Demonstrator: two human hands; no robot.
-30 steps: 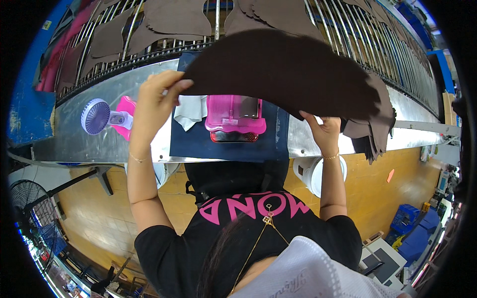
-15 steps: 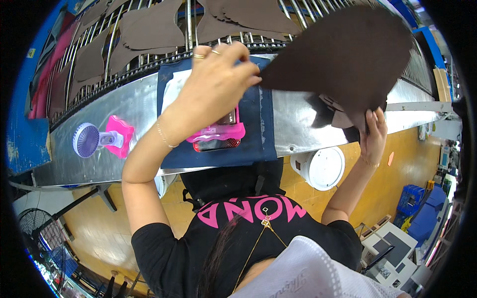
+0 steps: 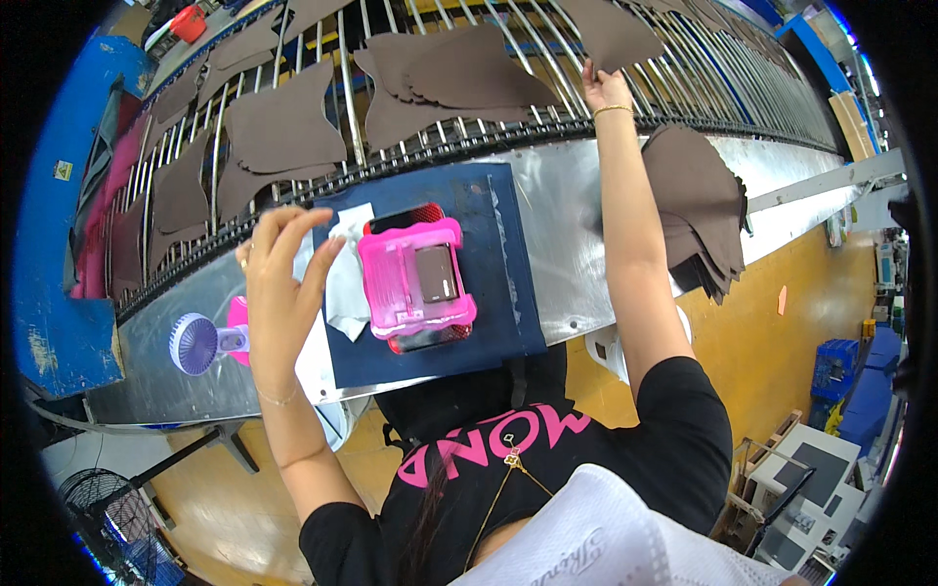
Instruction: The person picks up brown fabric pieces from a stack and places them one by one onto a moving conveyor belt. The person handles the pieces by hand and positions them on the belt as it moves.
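Stretched far forward over the rod conveyor (image 3: 349, 107), my right hand (image 3: 608, 90) pinches the near edge of a flat brown cut piece (image 3: 611, 37), which looks like leather. Much of that piece lies over the rods. My left hand (image 3: 281, 283) is raised above the metal table, its fingers apart and holding nothing. Beside my right forearm, a fanned stack of similar brown pieces (image 3: 696, 195) rests on the table. More brown pieces (image 3: 283, 122) lie spread on the conveyor, some overlapping.
A pink plastic stand (image 3: 391, 283) and a white cloth (image 3: 348, 293) lie on a dark blue mat (image 3: 503, 293). A small purple fan (image 3: 193, 344) is at the left of the metal table (image 3: 567, 244). Below the table edge, a white bucket (image 3: 611, 354) stands partly hidden by my right arm.
My right hand has moved forward from the stack to the conveyor. A brown piece held up between both hands is now over the rods. My left hand has let go and drawn back left.
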